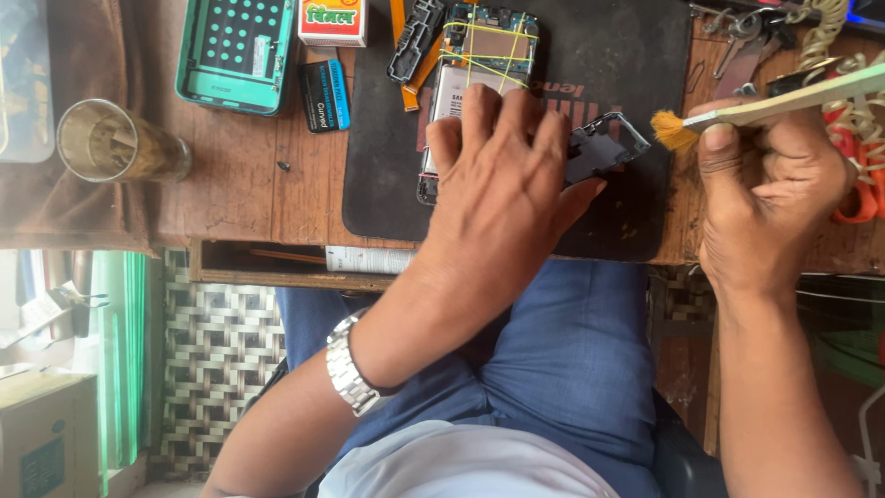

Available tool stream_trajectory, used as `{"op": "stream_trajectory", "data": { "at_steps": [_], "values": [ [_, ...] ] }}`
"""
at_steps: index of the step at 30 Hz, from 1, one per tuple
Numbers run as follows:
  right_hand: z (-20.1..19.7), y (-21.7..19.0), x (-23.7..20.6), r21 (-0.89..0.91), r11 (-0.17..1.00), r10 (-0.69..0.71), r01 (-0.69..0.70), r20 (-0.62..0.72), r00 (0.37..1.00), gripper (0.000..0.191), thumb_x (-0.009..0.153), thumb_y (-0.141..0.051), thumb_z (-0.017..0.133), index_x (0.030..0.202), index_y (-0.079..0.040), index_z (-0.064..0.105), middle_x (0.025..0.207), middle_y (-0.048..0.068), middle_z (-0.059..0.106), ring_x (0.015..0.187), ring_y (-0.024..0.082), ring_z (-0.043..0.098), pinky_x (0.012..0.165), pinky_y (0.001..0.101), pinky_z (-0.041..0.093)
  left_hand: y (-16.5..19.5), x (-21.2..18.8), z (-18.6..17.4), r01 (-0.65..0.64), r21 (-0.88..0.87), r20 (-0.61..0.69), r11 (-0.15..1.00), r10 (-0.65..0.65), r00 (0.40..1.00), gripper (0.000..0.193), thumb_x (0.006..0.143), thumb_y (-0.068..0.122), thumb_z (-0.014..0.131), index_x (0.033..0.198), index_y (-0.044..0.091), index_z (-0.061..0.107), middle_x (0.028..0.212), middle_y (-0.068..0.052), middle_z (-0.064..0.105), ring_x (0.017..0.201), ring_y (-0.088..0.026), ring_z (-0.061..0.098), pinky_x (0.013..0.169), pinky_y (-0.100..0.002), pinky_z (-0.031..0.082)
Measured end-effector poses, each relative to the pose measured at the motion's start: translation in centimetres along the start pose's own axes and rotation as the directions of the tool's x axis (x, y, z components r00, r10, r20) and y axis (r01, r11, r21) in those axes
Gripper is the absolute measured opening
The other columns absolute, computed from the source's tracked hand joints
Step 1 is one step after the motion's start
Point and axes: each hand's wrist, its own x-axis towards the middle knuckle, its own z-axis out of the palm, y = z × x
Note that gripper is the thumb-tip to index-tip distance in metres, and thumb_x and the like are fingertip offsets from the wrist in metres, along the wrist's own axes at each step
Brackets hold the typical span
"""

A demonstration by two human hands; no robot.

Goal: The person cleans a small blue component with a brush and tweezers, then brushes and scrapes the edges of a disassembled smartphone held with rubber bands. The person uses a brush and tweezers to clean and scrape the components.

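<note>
While a black work mat (590, 65) covers the wooden bench, the left hand (502, 175) presses flat, fingers spread, on an opened phone (475, 55) at mid-mat, hiding its lower half. It looks light, stiff, fragile; edges seem safest. The right hand (774, 184) pinches a small brush (737, 111), handle cut off.

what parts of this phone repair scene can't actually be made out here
- Opened phone, head view: its lower half is hidden under the left hand.
- Black phone frame: the left hand's fingers cover one end, so how it is gripped is unclear.
- Brush: the handle runs off the right edge, and the right hand covers part of it.
- Open drawer: its contents are shadowed under the desk edge.
- Tools at top right: cut off and too small to identify.
</note>
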Motion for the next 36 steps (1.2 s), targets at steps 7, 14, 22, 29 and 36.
{"op": "stream_trajectory", "data": {
  "at_steps": [7, 14, 22, 29, 36],
  "values": [
    [0.3, -0.2, 0.1, 0.019, 1.000, 0.004, -0.004, -0.006, 1.000, 0.011, 0.110, -0.010, 0.073, 0.110, 0.000, 0.068, 0.096, -0.002, 0.064, 0.078, 0.003, 0.056, 0.072, 0.0144, 0.045, -2.3, 1.1, -3.2, 0.047, -0.036, -0.216, 0.998, -0.054, 0.975, 0.043, 0.080, 0.026, 0.089, 0.113, 0.015, 0.065, 0.115, -0.004, 0.064, 0.116, -0.032, 0.051, 0.096, -0.050, 0.038],
    [0.3, 0.7, -0.2, 0.112, 0.993, 0.029, -0.030, 0.010, 1.000, 0.012, 0.116, -0.007, 0.071, 0.111, 0.002, 0.065, 0.102, 0.002, 0.064, 0.090, 0.006, 0.057, 0.087, 0.0166, 0.046, -7.3, 1.3, -4.7, 0.384, 0.181, -0.387, 0.905, -0.294, 0.874, 0.053, 0.076, 0.038, 0.094, 0.109, 0.006, 0.066, 0.116, -0.018, 0.054, 0.113, -0.042, 0.044, 0.088, -0.057, 0.033],
    [0.3, 0.6, -0.3, 0.098, 0.993, 0.058, -0.058, 0.004, 0.998, 0.011, 0.117, -0.009, 0.072, 0.114, 0.001, 0.067, 0.105, 0.004, 0.069, 0.090, 0.007, 0.059, 0.087, 0.0171, 0.047, -8.9, 0.9, -3.1, 0.403, 0.209, -0.356, 0.891, -0.315, 0.880, 0.062, 0.078, 0.046, 0.094, 0.116, 0.007, 0.065, 0.119, -0.017, 0.052, 0.116, -0.042, 0.045, 0.091, -0.058, 0.035],
    [0.7, -0.1, 0.0, 0.081, 0.996, 0.042, -0.042, 0.003, 0.999, 0.008, 0.116, -0.006, 0.071, 0.112, 0.000, 0.066, 0.103, 0.004, 0.070, 0.088, 0.006, 0.060, 0.085, 0.0164, 0.048, -15.3, -1.1, -7.9, 0.143, 0.149, -0.338, 0.979, -0.086, 0.937, 0.048, 0.098, 0.011, 0.080, 0.139, 0.004, 0.055, 0.121, -0.017, 0.052, 0.113, -0.033, 0.052, 0.092, -0.047, 0.045],
    [0.8, -0.5, 0.0, 0.064, 0.995, 0.076, -0.076, -0.001, 0.997, 0.004, 0.115, -0.002, 0.068, 0.115, 0.002, 0.067, 0.103, 0.005, 0.069, 0.088, 0.006, 0.060, 0.085, 0.0166, 0.049, -18.0, -2.1, -12.7, 0.322, 0.357, -0.304, 0.877, -0.217, 0.928, 0.023, 0.108, 0.014, 0.065, 0.122, -0.004, 0.060, 0.114, -0.018, 0.063, 0.109, -0.033, 0.060, 0.092, -0.047, 0.049]
  ]
}}
